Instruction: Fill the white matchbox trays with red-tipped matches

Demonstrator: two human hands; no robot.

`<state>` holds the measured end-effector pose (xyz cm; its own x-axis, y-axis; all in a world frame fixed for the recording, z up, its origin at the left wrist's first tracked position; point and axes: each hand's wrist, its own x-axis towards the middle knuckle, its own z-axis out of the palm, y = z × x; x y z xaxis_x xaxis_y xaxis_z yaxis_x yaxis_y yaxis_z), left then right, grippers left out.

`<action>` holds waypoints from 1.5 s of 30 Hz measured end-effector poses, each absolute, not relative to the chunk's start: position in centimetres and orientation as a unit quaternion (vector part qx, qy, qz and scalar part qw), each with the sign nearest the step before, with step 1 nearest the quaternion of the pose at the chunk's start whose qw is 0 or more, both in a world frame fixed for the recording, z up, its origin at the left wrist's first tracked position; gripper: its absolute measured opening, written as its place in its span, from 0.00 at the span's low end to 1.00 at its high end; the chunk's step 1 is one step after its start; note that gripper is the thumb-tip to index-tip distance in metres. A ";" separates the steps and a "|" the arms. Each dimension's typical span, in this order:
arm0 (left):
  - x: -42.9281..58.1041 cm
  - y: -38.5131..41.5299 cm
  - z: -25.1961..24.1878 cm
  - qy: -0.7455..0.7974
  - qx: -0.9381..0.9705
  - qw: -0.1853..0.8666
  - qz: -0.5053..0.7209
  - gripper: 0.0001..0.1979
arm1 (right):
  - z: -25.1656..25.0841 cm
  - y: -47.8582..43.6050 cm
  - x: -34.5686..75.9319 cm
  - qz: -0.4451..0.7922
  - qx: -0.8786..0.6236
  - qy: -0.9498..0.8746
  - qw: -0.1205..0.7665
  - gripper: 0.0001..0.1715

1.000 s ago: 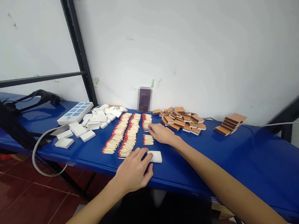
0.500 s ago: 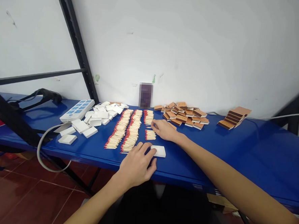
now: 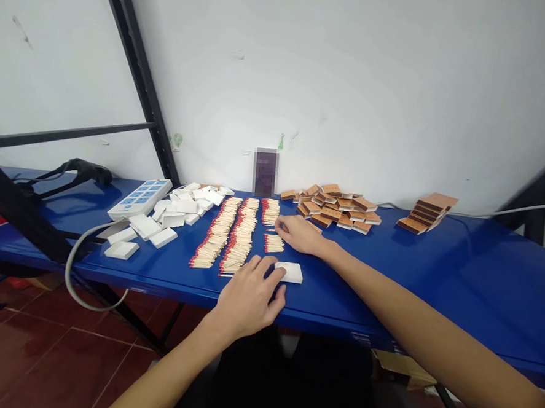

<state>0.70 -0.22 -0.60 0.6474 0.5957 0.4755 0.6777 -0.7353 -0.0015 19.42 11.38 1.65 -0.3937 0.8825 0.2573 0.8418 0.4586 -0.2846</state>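
My left hand (image 3: 248,296) is spread on the white tray (image 3: 292,273), right hand (image 3: 301,235) on matches (image 3: 274,243) behind it, grip unclear. Tray's probably flimsy, grab its long sides.

The table top (image 3: 434,269) under the left hand (image 3: 248,298) is seen as glossy blue painted metal (light is mirrored in it). Matt white card is shown by the tray (image 3: 291,272) at its fingertips, and pale bare wood by the matches (image 3: 274,243) beside the right hand (image 3: 301,235).

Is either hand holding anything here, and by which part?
The left hand holds the white tray by its left end. The right hand touches the matches; whether it grips any cannot be told.
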 end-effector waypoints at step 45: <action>0.7 -0.3 -0.7 -0.355 -0.904 0.083 -0.223 0.11 | 1.8 11.5 19.6 0.104 -0.519 -0.825 0.198 0.10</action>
